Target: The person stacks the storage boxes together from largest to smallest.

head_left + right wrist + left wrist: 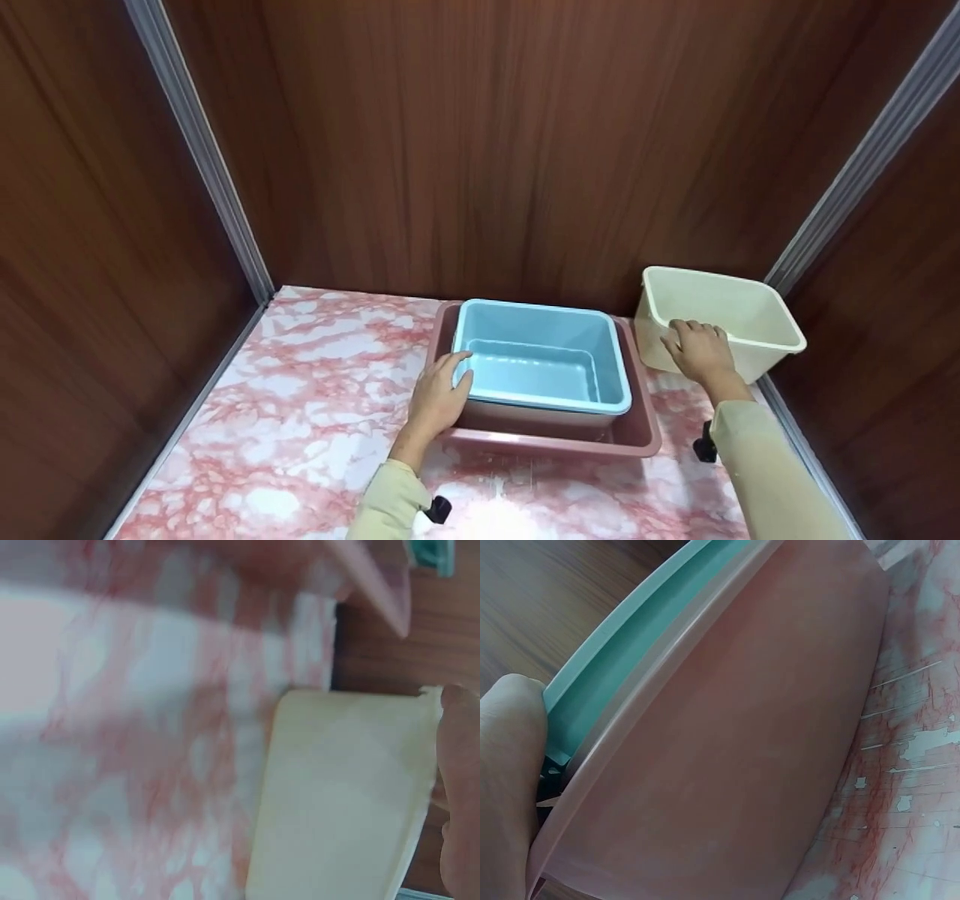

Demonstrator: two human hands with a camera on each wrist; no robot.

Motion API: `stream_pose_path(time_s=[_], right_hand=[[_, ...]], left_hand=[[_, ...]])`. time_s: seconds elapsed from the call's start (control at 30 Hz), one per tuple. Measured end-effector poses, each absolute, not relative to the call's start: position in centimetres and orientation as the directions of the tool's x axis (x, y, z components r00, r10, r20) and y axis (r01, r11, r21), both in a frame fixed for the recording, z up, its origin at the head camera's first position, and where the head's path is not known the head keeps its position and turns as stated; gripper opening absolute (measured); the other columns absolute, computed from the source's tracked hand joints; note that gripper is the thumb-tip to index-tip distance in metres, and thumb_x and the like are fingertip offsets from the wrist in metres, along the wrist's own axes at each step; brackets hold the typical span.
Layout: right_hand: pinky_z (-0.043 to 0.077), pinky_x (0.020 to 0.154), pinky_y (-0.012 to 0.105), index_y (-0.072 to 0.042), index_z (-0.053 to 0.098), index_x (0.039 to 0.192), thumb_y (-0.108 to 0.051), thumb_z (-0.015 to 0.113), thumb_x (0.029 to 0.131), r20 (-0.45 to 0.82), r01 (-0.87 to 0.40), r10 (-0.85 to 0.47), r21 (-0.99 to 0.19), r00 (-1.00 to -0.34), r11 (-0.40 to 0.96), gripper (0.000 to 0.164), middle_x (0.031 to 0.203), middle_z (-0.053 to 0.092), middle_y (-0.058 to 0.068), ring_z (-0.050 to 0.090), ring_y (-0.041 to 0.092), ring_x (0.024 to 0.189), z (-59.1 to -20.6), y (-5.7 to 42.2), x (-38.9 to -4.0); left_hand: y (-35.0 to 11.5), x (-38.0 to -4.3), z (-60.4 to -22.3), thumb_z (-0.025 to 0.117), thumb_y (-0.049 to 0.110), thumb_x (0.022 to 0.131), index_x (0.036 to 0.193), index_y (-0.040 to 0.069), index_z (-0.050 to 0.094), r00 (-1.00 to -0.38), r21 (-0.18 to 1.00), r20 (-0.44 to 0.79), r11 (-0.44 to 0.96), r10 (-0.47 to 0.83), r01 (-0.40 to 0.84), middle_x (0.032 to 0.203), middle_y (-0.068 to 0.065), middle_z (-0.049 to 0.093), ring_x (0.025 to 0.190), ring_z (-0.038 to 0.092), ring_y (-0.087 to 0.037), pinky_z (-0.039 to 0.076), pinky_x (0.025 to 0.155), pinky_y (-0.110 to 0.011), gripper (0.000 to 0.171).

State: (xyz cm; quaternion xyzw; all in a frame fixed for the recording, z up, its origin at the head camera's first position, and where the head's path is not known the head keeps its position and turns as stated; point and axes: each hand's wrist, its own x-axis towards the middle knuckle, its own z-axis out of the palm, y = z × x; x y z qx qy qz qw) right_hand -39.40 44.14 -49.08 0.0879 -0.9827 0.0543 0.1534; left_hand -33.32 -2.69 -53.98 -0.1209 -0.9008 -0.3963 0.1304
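Note:
A light blue rectangular tub (pixel 540 375) sits inside a beige tub (pixel 540 418), which lies in a larger dusty-pink tub (pixel 649 420). At the blue tub's near left corner, my left hand (pixel 439 397) grips the rim, fingertips reaching over the inner side. In the left wrist view that hand meets the blue rim (pixel 592 652); its fingertips are hidden. On the right stands a deep cream bin (pixel 757 360). My right hand (pixel 701 349) holds its near rim, fingers over the edge; the right wrist view shows the bin's outer wall (pixel 345 787) below the hand.
All the tubs are on a red-and-white marbled tabletop (pixel 300 420). Dark wood-grain panels (pixel 480 150) enclose the back and both sides, with grey metal strips (pixel 210 150) at the corners. The cream bin is close to the right panel.

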Motion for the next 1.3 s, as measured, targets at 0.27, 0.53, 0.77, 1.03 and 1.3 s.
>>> stream_pose_path(time_s=[0.27, 0.53, 0.77, 1.03, 1.3], right_hand=[[0.04, 0.082, 0.062, 0.003, 0.049, 0.128, -0.014, 0.058, 0.096, 0.335, -0.241, -0.216, -0.035, -0.917, 0.97, 0.038, 0.111, 0.056, 0.029, 0.052, 0.05, 0.098, -50.2, 44.7, -40.7], [0.039, 0.079, 0.062, -0.008, 0.043, 0.139, -0.009, 0.051, 0.098, 0.272, -0.199, -0.182, -0.034, -0.945, 0.979, 0.042, 0.111, 0.059, 0.028, 0.054, 0.05, 0.097, -50.8, 44.4, -41.3], [0.043, 0.07, 0.063, -0.002, 0.046, 0.127, -0.001, 0.051, 0.095, 0.219, -0.192, -0.18, -0.035, -0.959, 0.981, 0.032, 0.097, 0.059, 0.029, 0.059, 0.052, 0.084, -50.1, 44.1, -41.9], [0.047, 0.062, 0.059, 0.002, 0.048, 0.121, 0.011, 0.056, 0.081, 0.216, -0.248, -0.24, -0.009, -0.946, 0.969, 0.042, 0.083, 0.058, 0.025, 0.058, 0.049, 0.071, -49.7, 43.8, -41.2], [0.047, 0.066, 0.06, 0.004, 0.05, 0.125, 0.013, 0.055, 0.08, 0.213, -0.265, -0.257, -0.009, -0.942, 0.964, 0.047, 0.088, 0.06, 0.027, 0.059, 0.05, 0.077, -49.8, 43.5, -40.1]], left_hand=[[-2.6, -33.5, -54.0, 0.049, 0.038, 0.099, 0.135, 0.025, 0.056, -0.93, 0.675, 0.348, 0.658, 0.116, 0.334, 0.135, 0.002, 0.055, 0.127, 0.047, -0.025, 0.034, 0.104, -0.047, 0.039], [-2.8, -33.3, -54.3, 0.049, 0.038, 0.099, 0.134, 0.025, 0.057, -0.933, 0.676, 0.343, 0.661, 0.111, 0.327, 0.134, 0.003, 0.055, 0.127, 0.047, -0.024, 0.035, 0.104, -0.046, 0.038], [-2.5, -33.5, -54.2, 0.048, 0.039, 0.099, 0.135, 0.028, 0.056, -0.939, 0.67, 0.324, 0.674, 0.113, 0.312, 0.136, 0.005, 0.054, 0.128, 0.046, -0.022, 0.034, 0.105, -0.046, 0.039], [-2.6, -33.5, -54.1, 0.048, 0.039, 0.099, 0.135, 0.026, 0.056, -0.94, 0.675, 0.322, 0.668, 0.115, 0.313, 0.136, 0.003, 0.054, 0.128, 0.046, -0.023, 0.034, 0.105, -0.046, 0.039], [-2.7, -33.4, -54.0, 0.047, 0.038, 0.099, 0.135, 0.026, 0.056, -0.937, 0.672, 0.328, 0.668, 0.118, 0.319, 0.136, 0.004, 0.054, 0.128, 0.046, -0.022, 0.034, 0.104, -0.046, 0.039]])
